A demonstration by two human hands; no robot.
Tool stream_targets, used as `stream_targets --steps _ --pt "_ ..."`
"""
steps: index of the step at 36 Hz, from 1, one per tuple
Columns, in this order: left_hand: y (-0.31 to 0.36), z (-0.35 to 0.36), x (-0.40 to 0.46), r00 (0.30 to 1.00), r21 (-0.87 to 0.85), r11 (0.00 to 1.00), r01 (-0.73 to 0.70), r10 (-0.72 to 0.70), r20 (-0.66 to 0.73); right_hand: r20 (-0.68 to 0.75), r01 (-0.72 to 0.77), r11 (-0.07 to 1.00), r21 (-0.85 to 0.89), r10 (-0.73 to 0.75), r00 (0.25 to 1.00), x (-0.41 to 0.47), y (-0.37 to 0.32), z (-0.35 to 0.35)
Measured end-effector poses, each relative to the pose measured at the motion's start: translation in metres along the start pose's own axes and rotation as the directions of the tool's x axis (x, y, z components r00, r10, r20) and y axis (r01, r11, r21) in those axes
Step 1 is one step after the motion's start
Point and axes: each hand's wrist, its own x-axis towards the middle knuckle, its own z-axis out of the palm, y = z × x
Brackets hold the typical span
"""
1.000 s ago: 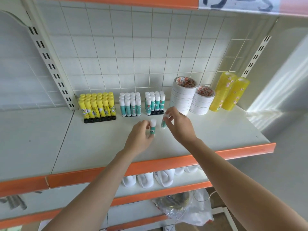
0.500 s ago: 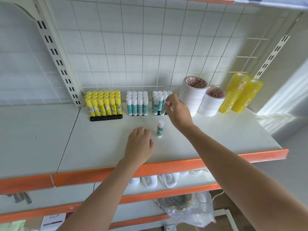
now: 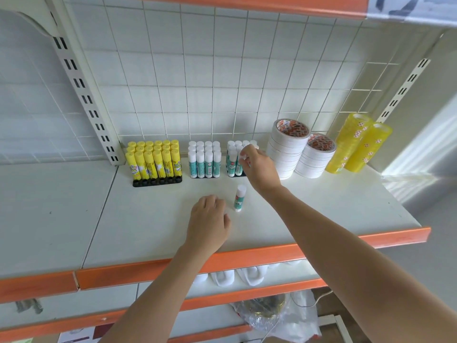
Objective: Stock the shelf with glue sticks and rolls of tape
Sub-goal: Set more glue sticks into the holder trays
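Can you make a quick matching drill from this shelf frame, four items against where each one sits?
Items:
1. yellow glue sticks
2. loose glue stick
3. white tape stacks
4. yellow tape rolls

Places:
A. far right, leaning at the back
B. standing alone beside the left hand
C. black tray, leftmost group
D. just right of the right hand

Pairs: 1-C, 2-B, 3-D, 4-A

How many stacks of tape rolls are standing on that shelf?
4, all at the back right: a tall white stack, a shorter white stack beside it, then two leaning yellow stacks at the far right. More may be hidden behind them.
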Motion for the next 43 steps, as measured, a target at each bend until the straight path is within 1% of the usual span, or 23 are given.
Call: stream_targets --steps 4,7,10,15,20,23,25,27,31,37,40,43 --pt "0.001 0.000 0.000 1.000 0.007 1.000 -0.006 0.006 -0.013 -0.017 0.048 0.997 -0.061 -0.049 0.999 0.001 0.001 0.000" --pt "0.001 0.000 0.000 1.000 0.011 1.000 -0.002 0.002 -0.009 -0.046 0.148 0.978 -0.148 -0.156 0.987 0.001 0.005 -0.002" --pt "0.002 0.000 0.000 1.000 0.014 1.000 0.001 -0.001 0.002 0.011 0.214 0.953 -0.212 -0.217 0.976 0.000 0.006 -0.002" --pt "0.002 0.002 0.001 1.000 0.029 1.000 0.006 -0.006 0.001 0.109 0.215 0.941 -0.261 -0.193 0.975 0.004 0.006 -0.009" --pt "0.002 0.002 0.001 1.000 0.026 1.000 0.011 -0.012 0.011 0.217 0.150 0.938 -0.312 -0.083 0.973 0.005 0.001 -0.016" --pt "0.003 0.000 0.000 1.000 0.020 1.000 0.016 -0.017 0.021 0.303 0.109 0.949 -0.295 -0.015 0.953 0.008 -0.006 -0.026" --pt "0.003 -0.001 0.000 1.000 0.018 1.000 0.016 -0.017 0.026 0.347 0.105 0.959 -0.261 -0.008 0.938 0.009 -0.009 -0.033" --pt "0.003 -0.001 0.000 0.999 0.016 1.000 0.013 -0.014 0.038 0.329 0.104 0.969 -0.225 -0.024 0.944 0.003 -0.011 -0.041" --pt "0.003 -0.002 0.000 0.999 0.013 1.000 0.018 -0.019 0.039 0.185 0.106 0.987 -0.117 -0.083 0.979 -0.023 -0.014 -0.045" --pt "0.002 -0.001 0.001 0.998 0.018 1.000 0.013 -0.014 0.061 0.037 0.105 0.994 0.020 -0.105 0.994 -0.060 -0.021 -0.043" --pt "0.003 -0.002 0.001 0.998 0.026 1.000 0.013 -0.015 0.054 0.001 0.093 0.994 0.055 -0.093 0.996 -0.072 -0.026 -0.041" --pt "0.003 -0.003 0.000 0.999 0.035 0.999 0.012 -0.013 0.041 0.012 0.112 0.993 0.021 -0.113 0.994 -0.079 -0.027 -0.035"
